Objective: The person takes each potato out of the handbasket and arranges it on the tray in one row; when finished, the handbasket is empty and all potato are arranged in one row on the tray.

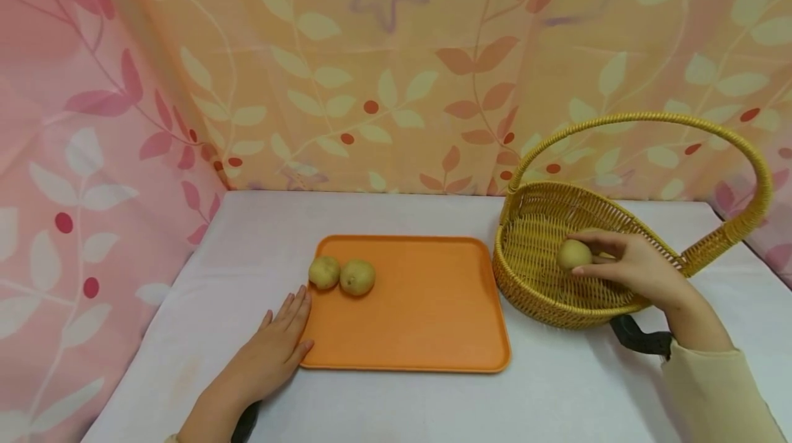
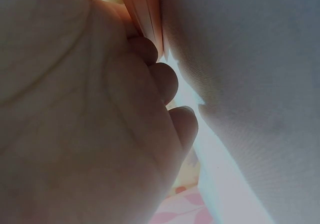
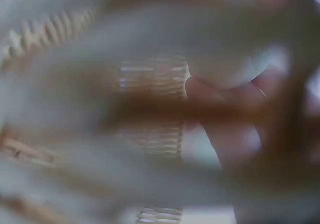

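An orange tray point(image 1: 408, 305) lies on the table with two round yellow-green fruits, one point(image 1: 324, 272) by its left rim and another point(image 1: 357, 277) beside it. My left hand point(image 1: 272, 343) rests at the tray's left edge, fingers nearly straight; the left wrist view has the palm point(image 2: 85, 114) against the tray's rim point(image 2: 142, 14). Over the wicker basket point(image 1: 538, 250), my right hand point(image 1: 637, 271) holds a similar round fruit point(image 1: 574, 254) between thumb and fingers. The right wrist view is blurred, with basket weave point(image 3: 152, 84) and part of the fingers point(image 3: 225, 114) showing.
The basket's tall arched handle point(image 1: 643, 117) rises above it and slants down to the right. A white cloth point(image 1: 396, 408) covers the table. Patterned curtains point(image 1: 396, 71) hang behind and on the left. A dark strap point(image 1: 640, 338) is at my right wrist.
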A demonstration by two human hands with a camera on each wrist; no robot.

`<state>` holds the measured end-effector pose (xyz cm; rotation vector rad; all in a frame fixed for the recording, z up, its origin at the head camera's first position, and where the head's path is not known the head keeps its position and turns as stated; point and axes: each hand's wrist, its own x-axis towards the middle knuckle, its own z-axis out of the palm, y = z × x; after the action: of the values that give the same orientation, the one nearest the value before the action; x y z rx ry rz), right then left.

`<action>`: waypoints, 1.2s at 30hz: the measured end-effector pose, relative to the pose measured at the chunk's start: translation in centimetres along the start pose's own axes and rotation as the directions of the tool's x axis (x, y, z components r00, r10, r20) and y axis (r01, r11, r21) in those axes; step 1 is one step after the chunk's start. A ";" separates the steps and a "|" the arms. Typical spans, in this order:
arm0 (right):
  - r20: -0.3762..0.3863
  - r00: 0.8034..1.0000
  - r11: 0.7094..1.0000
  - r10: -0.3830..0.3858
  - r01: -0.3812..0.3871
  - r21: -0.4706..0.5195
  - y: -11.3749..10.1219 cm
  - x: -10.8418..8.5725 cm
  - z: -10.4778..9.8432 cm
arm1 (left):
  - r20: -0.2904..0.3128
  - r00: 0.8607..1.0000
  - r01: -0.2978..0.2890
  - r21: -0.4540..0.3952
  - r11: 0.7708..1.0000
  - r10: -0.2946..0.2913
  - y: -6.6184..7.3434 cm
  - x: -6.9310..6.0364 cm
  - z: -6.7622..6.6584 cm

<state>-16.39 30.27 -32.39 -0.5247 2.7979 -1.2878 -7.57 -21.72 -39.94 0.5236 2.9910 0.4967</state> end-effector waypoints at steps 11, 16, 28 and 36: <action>-0.020 1.000 0.994 -0.015 0.017 0.105 -2.8 0.1 0.8 | 0.000 1.000 0.003 0.002 1.000 -0.003 0.0 0.1 0.0; -0.025 0.999 0.988 -0.027 0.031 0.152 -3.9 0.1 1.3 | 0.001 1.000 -0.002 -0.003 1.000 0.002 0.0 0.1 0.1; -0.055 0.996 0.981 -0.068 0.077 0.179 -6.4 0.3 2.6 | 0.009 1.000 0.005 -0.009 1.000 -0.005 0.1 0.0 -0.1; -0.056 0.996 0.974 -0.067 0.078 0.212 -7.7 0.9 3.7 | -0.004 1.000 0.004 -0.001 1.000 -0.004 0.1 0.0 0.0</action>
<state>-14.42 22.63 -29.05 -0.5961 2.6530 -1.6130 -7.56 -21.65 -39.97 0.5175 2.9945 0.4997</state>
